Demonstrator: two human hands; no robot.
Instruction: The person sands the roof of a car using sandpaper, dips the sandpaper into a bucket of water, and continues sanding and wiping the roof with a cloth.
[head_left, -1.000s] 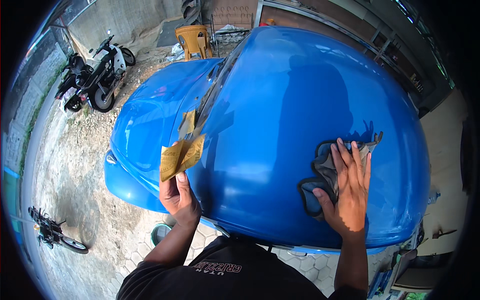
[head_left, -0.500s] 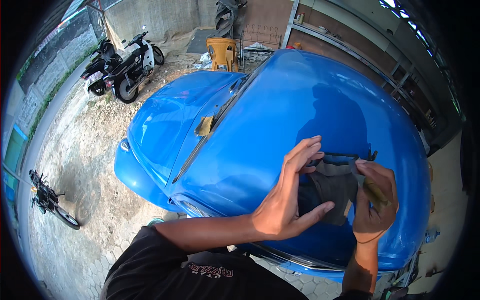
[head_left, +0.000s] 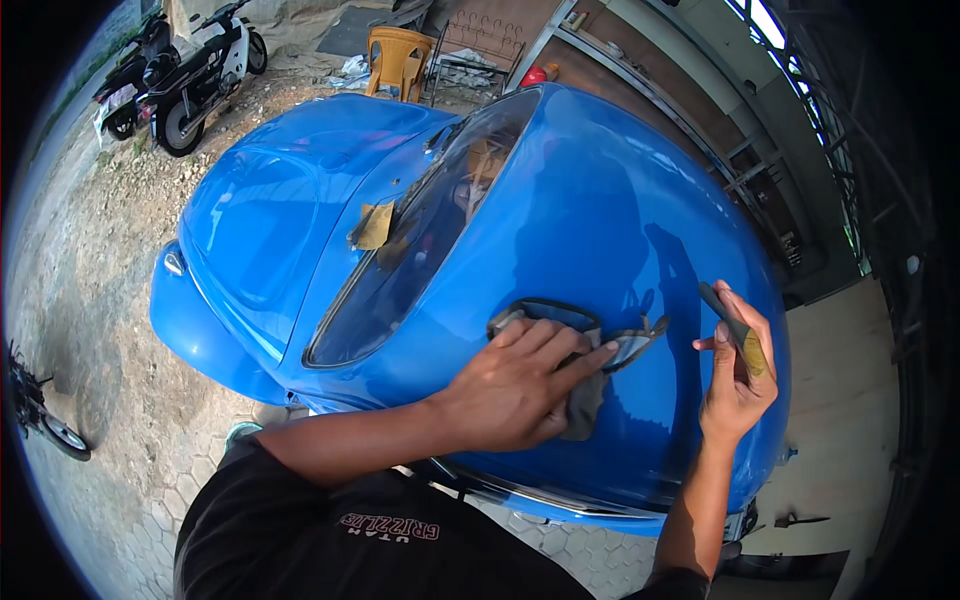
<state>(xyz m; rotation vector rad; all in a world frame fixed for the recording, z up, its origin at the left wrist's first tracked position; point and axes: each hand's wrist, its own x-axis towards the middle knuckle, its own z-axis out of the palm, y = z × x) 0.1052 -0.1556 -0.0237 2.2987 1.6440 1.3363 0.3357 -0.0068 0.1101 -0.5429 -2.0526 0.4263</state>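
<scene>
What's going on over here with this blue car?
A person is working bare-handed at a blue car. Their left hand is down on a dark grey cloth on the roof. Their right hand holds a folded yellow and dark sheet, seemingly clear of the roof. Another yellowish sheet lies by the windscreen.

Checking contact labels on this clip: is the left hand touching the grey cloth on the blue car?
Touching. The head view shows the left hand resting on the grey cloth, its fingers laid across it with no gap visible.
</scene>
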